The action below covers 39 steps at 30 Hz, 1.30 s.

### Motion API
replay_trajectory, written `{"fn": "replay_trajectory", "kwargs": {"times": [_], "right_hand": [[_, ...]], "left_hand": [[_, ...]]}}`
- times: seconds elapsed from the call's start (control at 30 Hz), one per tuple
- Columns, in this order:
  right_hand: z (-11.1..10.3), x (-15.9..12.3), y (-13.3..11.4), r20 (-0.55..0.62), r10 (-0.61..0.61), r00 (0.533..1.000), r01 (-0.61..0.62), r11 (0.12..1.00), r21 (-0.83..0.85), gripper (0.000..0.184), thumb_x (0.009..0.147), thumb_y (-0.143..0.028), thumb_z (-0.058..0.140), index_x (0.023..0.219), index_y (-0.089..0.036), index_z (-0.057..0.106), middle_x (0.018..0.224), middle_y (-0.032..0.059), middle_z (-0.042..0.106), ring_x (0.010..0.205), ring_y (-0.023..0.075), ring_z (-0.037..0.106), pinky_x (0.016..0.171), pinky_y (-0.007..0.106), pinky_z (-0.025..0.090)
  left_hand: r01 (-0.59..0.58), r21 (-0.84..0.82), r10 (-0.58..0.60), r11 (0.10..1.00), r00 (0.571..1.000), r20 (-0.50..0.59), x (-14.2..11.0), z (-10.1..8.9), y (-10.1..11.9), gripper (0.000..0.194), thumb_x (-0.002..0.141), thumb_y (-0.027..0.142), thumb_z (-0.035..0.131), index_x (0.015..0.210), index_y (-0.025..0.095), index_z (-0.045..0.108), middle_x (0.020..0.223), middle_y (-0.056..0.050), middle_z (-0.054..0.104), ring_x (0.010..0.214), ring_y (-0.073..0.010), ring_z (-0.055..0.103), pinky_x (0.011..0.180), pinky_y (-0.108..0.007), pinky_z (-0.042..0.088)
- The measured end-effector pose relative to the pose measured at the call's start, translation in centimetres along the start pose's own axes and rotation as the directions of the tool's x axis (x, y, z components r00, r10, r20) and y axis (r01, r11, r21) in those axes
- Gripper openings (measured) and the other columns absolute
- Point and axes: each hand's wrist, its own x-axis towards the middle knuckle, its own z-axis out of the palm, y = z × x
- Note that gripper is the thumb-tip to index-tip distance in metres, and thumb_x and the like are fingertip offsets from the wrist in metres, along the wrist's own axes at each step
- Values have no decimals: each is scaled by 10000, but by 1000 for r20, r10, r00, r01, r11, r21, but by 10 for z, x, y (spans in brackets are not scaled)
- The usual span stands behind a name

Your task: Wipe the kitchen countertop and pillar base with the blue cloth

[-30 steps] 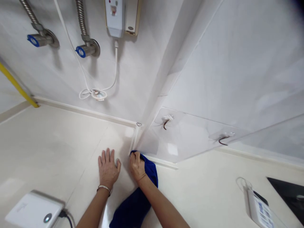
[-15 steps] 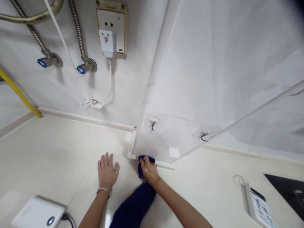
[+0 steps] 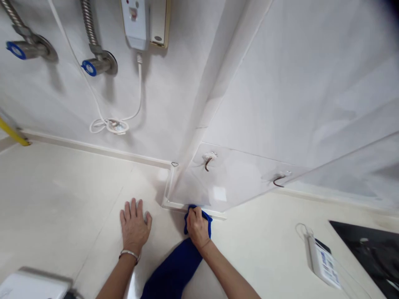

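My left hand (image 3: 134,228) lies flat on the white countertop (image 3: 77,199), fingers spread, with a bracelet on the wrist. My right hand (image 3: 198,228) is closed on a blue cloth (image 3: 176,268), bunched under its fingers. It presses the cloth against the narrow ledge (image 3: 215,214) at the foot of the jutting tiled wall (image 3: 230,182). The long loose end of the cloth hangs back toward my body across the counter.
Two adhesive hooks (image 3: 207,162) stick to the wall above the ledge. Valves (image 3: 93,66), a white plug (image 3: 135,25) and its bundled cord (image 3: 114,125) are at upper left. A white box (image 3: 34,286), a white device (image 3: 324,261) and a black hob (image 3: 370,253) lie on the counter.
My view has come closer to the wall, so the socket slides out at the top. My right hand has shifted slightly right along the ledge with the cloth. My left hand stays flat.
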Motion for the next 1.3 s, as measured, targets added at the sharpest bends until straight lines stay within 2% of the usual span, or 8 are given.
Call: {"fn": "replay_trajectory", "kwargs": {"times": [0.4, 0.67, 0.83, 1.0, 1.1, 1.2, 1.23, 1.3], "right_hand": [[14, 29, -70, 103, -33, 994, 31, 999, 19, 282, 882, -44, 379, 941, -170, 624, 861, 79, 608, 616, 136, 520, 427, 223, 426], [18, 65, -115, 174, -88, 981, 63, 987, 147, 130, 877, -185, 548, 966, -142, 634, 969, 99, 636, 636, 138, 592, 423, 238, 447], [8, 40, -94, 54, 18, 998, -34, 949, 314, 169, 889, -144, 537, 969, -215, 668, 920, 46, 672, 686, 130, 625, 596, 236, 510], [-17, 0, -25, 28, 169, 985, -166, 898, 408, 297, 945, -152, 414, 895, -181, 705, 840, 71, 695, 679, 127, 635, 633, 235, 528], [-52, -27, 38, 108, 461, 881, -408, 624, 667, 266, 923, -379, 541, 923, -208, 744, 883, 68, 744, 802, 165, 676, 745, 296, 569], [-98, -49, 93, 271, 744, 611, -639, 261, 723, 374, 793, -528, 684, 927, -188, 764, 874, 64, 758, 779, 186, 663, 702, 319, 563], [-113, -52, 106, 326, 792, 516, -667, 133, 733, 412, 758, -542, 717, 947, -180, 763, 819, 46, 749, 707, 172, 640, 635, 300, 544], [-135, -54, 118, 391, 834, 390, -617, -78, 783, 425, 703, -522, 775, 954, -179, 756, 780, 16, 732, 654, 145, 612, 578, 264, 508]], "left_hand": [[-51, 61, 54, 997, 998, -46, 0, 5, -2, 567, 928, 343, 428, 1423, 70, 473, 1546, -236, 398, 1502, -396, 217, 1198, -622, 216], [-60, 62, 64, 996, 997, -54, 3, 4, -2, 573, 931, 359, 420, 1421, 68, 471, 1532, -252, 406, 1502, -391, 219, 1193, -620, 222], [-53, 74, 57, 996, 997, -60, 6, 5, -1, 572, 931, 372, 408, 1419, 82, 479, 1524, -243, 420, 1493, -388, 243, 1190, -612, 231], [-31, 62, 35, 998, 997, -67, 4, 6, -2, 560, 929, 370, 399, 1408, 97, 497, 1515, -229, 439, 1490, -376, 255, 1190, -607, 234], [-28, 70, 33, 997, 997, -71, 3, 5, -2, 558, 927, 369, 400, 1401, 93, 505, 1515, -228, 440, 1485, -378, 263, 1190, -603, 235], [-36, 85, 43, 996, 996, -75, 3, 4, -2, 556, 929, 365, 396, 1398, 88, 507, 1515, -228, 440, 1477, -381, 275, 1191, -594, 235], [-38, 87, 44, 996, 996, -73, 3, 4, -2, 557, 929, 365, 393, 1399, 89, 506, 1514, -228, 440, 1475, -382, 279, 1190, -593, 237], [-37, 88, 43, 995, 997, -69, 3, 4, -2, 561, 930, 370, 390, 1403, 89, 503, 1516, -228, 437, 1472, -386, 281, 1190, -593, 236]]}}
